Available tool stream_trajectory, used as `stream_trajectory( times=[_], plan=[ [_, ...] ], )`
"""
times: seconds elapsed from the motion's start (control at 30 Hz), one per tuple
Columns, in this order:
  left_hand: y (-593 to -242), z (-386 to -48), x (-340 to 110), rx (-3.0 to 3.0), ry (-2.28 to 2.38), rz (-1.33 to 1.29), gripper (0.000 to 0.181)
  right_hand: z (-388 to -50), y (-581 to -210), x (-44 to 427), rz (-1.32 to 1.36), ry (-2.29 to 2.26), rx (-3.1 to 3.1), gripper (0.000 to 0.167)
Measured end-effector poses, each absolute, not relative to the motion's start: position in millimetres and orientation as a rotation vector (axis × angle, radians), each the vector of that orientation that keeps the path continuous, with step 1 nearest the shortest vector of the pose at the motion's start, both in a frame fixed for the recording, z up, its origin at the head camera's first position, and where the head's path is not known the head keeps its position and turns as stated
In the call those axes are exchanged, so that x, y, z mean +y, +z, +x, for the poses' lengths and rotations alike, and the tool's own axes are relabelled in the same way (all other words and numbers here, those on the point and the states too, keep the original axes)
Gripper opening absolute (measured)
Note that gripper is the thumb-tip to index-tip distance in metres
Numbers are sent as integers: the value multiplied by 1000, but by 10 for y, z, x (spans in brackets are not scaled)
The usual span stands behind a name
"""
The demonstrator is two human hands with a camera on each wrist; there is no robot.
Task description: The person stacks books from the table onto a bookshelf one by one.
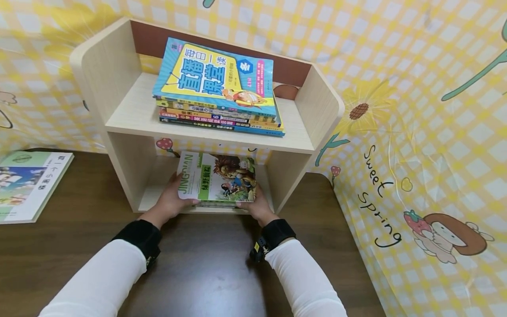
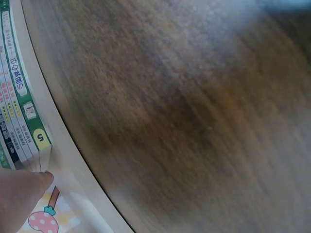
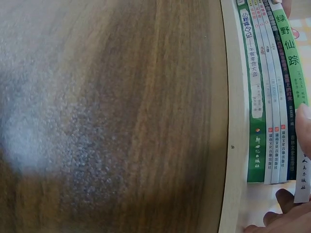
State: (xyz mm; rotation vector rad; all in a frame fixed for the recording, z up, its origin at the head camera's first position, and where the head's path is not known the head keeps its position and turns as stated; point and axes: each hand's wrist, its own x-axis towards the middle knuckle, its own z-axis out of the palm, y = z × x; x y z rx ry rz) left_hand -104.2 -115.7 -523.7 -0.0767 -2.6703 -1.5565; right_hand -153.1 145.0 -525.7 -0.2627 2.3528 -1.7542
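On the lower level of a small wooden bookshelf [image 1: 128, 169] lies a stack of thin books [image 3: 272, 111], spines to the front. Its top one is the green and white book [image 1: 227, 176] with a lion on the cover. My left hand [image 1: 171, 200] holds the left end; in the left wrist view its thumb [image 2: 26, 191] is against the ends of the lower books. At the right end, my right hand [image 1: 258, 206] grips the top book, thumb on its green spine, other fingers at the stack's end. In the right wrist view that book tilts slightly from those below.
Another pile of books [image 1: 215, 83] lies on the upper shelf. A white and green book [image 1: 43, 189] rests at the left of the dark wooden table [image 1: 198, 264]. Yellow checked cloth [image 1: 431, 167] covers the wall behind and to the right.
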Motion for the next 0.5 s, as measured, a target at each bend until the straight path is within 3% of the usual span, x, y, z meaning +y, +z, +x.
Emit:
stream_trajectory(
  times=[0.5],
  plan=[
    [-5237,-888,-1219,-2755,-1383,-102,81,-1317,-5219,1520,-232,-1720,2406,91]
  ],
)
